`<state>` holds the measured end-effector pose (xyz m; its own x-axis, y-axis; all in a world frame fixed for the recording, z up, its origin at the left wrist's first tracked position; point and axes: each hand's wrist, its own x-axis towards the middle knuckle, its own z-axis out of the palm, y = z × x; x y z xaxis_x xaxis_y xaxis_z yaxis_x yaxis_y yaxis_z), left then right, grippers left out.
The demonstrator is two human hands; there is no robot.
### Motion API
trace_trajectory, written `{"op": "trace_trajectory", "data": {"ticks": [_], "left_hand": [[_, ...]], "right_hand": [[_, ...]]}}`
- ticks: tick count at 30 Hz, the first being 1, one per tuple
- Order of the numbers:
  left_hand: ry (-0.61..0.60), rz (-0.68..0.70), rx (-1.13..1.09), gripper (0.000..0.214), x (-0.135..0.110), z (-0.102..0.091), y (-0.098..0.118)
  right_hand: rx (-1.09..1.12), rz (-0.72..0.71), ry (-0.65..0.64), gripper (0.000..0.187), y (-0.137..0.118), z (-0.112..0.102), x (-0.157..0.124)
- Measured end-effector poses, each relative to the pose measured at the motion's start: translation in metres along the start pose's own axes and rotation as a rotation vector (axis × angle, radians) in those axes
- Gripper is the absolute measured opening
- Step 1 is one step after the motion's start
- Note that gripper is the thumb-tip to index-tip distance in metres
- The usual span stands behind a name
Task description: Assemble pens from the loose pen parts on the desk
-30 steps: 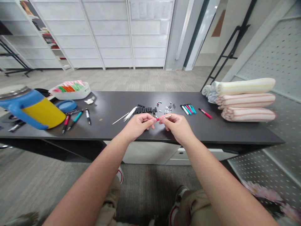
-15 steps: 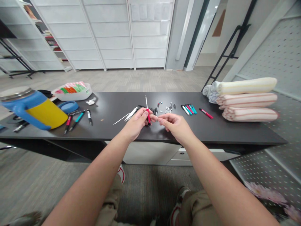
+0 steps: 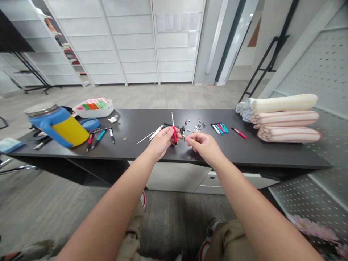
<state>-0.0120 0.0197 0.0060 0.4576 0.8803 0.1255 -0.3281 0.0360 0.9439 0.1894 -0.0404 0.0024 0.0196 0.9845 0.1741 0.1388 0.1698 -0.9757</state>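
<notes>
Forearms (image 3: 116, 206) angled in toward the middle, and I've got the left hand (image 3: 163, 143) low over the desk (image 3: 136, 123), its fingers (image 3: 169, 133) clamped on a red pen barrel (image 3: 174, 136) held upright, a thin white refill (image 3: 172, 120) poking out the top. Right hand (image 3: 202, 145) sits just beside it, fingers (image 3: 189, 137) pinched together; I can't tell if anything tiny is between them. Counting along the desk: three assembled pens (image 3: 99, 139) left of the hands, what looks like four pens (image 3: 219, 128) to the right, one red pen (image 3: 239, 133) past those, three striped towel rolls (image 3: 285, 119) at the far end.
</notes>
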Motion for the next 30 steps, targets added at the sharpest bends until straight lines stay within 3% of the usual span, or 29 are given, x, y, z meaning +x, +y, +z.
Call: {"op": "trace_trajectory", "data": {"ticks": [4, 12, 16, 20, 25, 30], "left_hand": [[0.024, 0.017, 0.000, 0.030, 0.001, 0.001, -0.001], [0.058, 0.030, -0.017, 0.032, 0.002, 0.001, -0.001], [0.067, 0.052, -0.060, 0.036, 0.003, 0.003, -0.001], [0.092, 0.064, -0.072, 0.036, 0.000, 0.003, 0.002], [0.290, 0.177, -0.125, 0.026, 0.000, -0.002, 0.015], [0.399, 0.221, 0.008, 0.020, 0.000, -0.003, 0.021]], "right_hand": [[-0.101, -0.040, -0.024, 0.037, -0.002, 0.002, -0.002], [-0.571, -0.201, -0.074, 0.022, -0.002, 0.013, -0.006], [-0.837, -0.166, -0.036, 0.017, -0.008, 0.011, -0.009], [-1.020, -0.066, 0.044, 0.018, -0.010, -0.006, -0.011], [-1.026, 0.003, 0.085, 0.020, -0.008, -0.022, -0.015], [-1.097, -0.050, 0.078, 0.020, -0.009, -0.017, -0.017]]}}
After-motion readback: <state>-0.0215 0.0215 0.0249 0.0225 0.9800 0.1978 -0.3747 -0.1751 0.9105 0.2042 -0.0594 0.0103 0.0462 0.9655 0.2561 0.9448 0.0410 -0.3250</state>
